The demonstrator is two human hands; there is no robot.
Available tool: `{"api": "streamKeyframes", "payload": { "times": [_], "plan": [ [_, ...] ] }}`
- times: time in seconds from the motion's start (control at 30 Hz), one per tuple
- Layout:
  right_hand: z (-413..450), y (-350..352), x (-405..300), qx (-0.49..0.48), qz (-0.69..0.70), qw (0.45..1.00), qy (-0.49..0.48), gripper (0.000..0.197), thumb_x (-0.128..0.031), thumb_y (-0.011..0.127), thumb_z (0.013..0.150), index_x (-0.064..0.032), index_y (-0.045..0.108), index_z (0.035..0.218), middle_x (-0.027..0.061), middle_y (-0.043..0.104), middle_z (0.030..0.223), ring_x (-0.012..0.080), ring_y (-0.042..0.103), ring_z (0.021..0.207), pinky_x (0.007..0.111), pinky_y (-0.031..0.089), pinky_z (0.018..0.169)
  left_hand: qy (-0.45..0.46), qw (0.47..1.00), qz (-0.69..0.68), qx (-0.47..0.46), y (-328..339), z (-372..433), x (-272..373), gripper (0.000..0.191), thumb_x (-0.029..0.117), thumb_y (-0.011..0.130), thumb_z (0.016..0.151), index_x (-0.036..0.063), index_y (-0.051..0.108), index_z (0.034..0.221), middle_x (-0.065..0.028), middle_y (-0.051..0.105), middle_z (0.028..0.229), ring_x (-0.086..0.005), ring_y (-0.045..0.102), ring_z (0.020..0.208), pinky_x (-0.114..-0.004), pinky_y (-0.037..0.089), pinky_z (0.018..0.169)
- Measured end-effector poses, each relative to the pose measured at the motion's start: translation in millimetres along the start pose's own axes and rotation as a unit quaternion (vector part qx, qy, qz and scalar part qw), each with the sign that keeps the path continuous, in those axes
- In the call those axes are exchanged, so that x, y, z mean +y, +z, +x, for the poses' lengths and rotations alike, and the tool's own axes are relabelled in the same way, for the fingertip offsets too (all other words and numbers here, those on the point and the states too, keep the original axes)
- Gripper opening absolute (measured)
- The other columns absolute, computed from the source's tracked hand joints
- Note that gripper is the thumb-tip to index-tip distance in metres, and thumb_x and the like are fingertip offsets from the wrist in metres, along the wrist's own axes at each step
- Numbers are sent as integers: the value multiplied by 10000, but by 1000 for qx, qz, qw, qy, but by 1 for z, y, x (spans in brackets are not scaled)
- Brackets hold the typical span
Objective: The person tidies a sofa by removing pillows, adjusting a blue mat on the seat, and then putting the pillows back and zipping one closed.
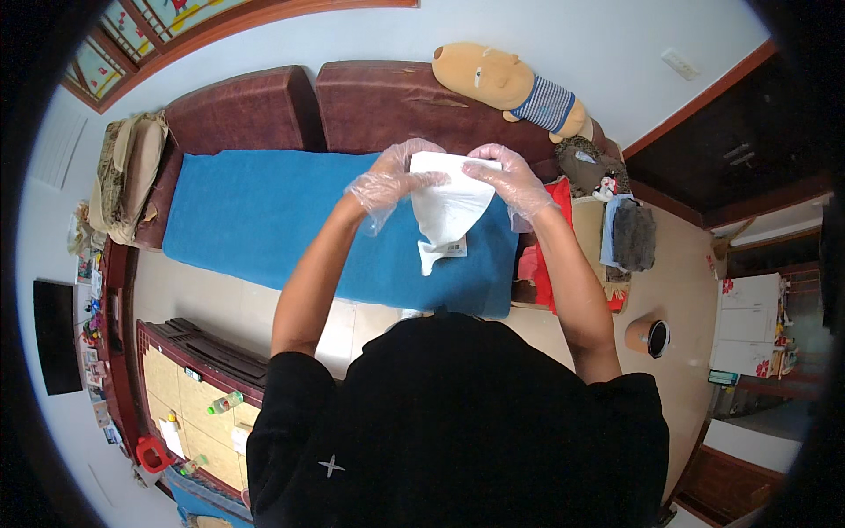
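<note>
A white, creased sheet, paper or thin cloth, hangs between my hands above the sofa. My left hand, in a clear plastic glove, grips its upper left edge with the thumb on the near face. At the upper right edge, my right hand, gloved the same way, pinches it between thumb and fingers. The sheet narrows towards its lower end. Just below it, a small white packet or card with a printed code shows on the blue cover, partly hidden by the sheet's lower tip.
Against the wall stands a brown sofa with a plush dog on its back. Folded clothes lie on the right armrest. A low table with plastic bottles is at lower left; a bin stands on the floor at right.
</note>
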State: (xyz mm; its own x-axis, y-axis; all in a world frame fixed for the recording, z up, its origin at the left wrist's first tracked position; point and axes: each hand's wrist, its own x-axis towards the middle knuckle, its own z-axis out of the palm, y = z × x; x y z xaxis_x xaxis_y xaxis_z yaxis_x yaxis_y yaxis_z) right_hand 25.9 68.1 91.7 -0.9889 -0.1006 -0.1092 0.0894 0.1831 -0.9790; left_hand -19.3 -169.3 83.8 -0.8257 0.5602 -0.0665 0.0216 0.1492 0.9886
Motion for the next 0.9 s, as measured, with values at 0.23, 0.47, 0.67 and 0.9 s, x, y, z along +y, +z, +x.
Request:
{"api": "streamKeyframes", "payload": {
  "times": [0.23, 0.47, 0.67, 0.9],
  "plan": [
    [2, -22, -4, 52, -55, 989, -131, 430, -219, 818, 852, -14, 634, 1182, 90, 642, 1124, 141, 597, 1045, 304, 502, 904, 101, 993, -5, 61, 17, 11, 27, 416, 253, 827, 851, 7, 657, 1139, -92, 698, 965, -152, 631, 904, -318, 523, 817],
    [0, -35, -3, 35, 67, 982, -174, 451, -106, 809, 851, -41, 620, 1255, 65, 625, 1158, 130, 601, 1062, 294, 513, 923, -8, 998, 31, 47, 17, 23, 41, 393, 264, 809, 872, 33, 640, 1141, -74, 686, 995, -156, 634, 914, -338, 528, 811],
    [-3, -44, -8, -3, 81, 997, -6, 545, -107, 805, 856, -28, 552, 1332, 71, 611, 1167, 146, 593, 1065, 311, 504, 951, 62, 998, 15, 27, 22, 27, 36, 443, 262, 790, 891, 70, 581, 1231, -100, 633, 1083, -162, 604, 1024, -334, 528, 884],
    [-12, -29, 18, 33, 50, 986, -152, 744, -117, 806, 857, -70, 380, 1466, 124, 539, 1260, 182, 557, 1161, 344, 495, 1001, 136, 988, 41, 66, 56, 19, 39, 446, 231, 784, 893, 98, 534, 1237, -69, 590, 1085, -158, 580, 1063, -336, 519, 900]
  ]
}}
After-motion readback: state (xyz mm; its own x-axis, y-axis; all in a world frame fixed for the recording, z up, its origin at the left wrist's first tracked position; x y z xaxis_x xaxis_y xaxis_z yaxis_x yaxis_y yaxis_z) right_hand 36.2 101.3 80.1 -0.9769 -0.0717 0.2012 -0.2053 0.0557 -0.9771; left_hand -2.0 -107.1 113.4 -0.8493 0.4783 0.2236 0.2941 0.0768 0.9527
